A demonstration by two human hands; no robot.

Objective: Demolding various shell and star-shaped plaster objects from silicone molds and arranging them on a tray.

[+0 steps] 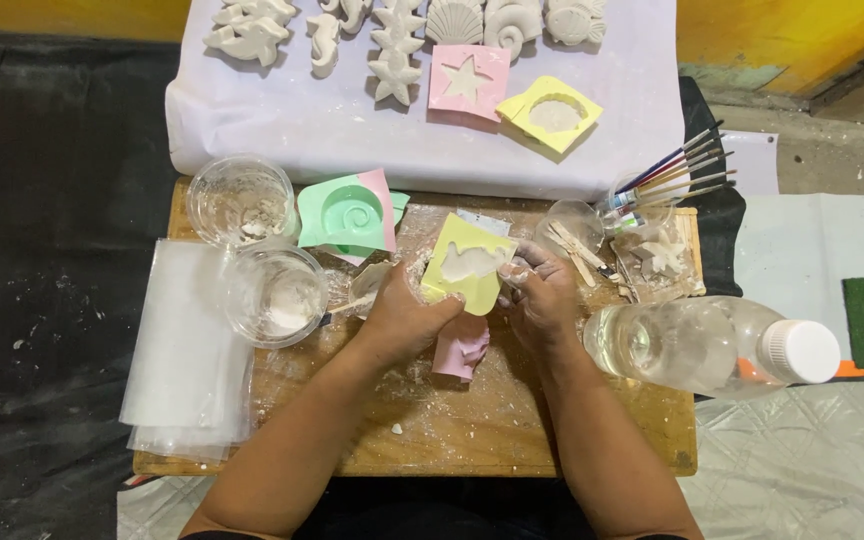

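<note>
We hold the yellow mould (465, 264) between both hands over the wooden board (472, 430), its filled white cavity facing up at us. Our left hand (404, 318) grips its lower left edge, thumb on the rim; our right hand (540, 293) pinches its right edge with plaster-dusted fingers. Both hands are clamped on it, close together with only the mould between them. Its long axis runs up and away from us, tilted slightly right, and neither hand is clearly nearer: it sits centred between them.

Just below the yellow mould, by the left wrist, a pink mould (462, 350) lies on the board. Left of the yellow mould stands a clear plastic cup (274, 295) holding white powder, with a second cup (240, 200) beyond it and a stack of clear plastic sheets (187, 350) further left. Up-left of the yellow mould rests a green mould (348, 212) with a spiral cavity. To its right lies a clear water bottle (702, 345) on its side, white cap pointing right, and above that a bundle of paintbrushes (672, 178). Beyond the yellow mould, a white cloth (282, 130) carries finished plaster sea-creature casts (395, 50) and two more moulds.
</note>
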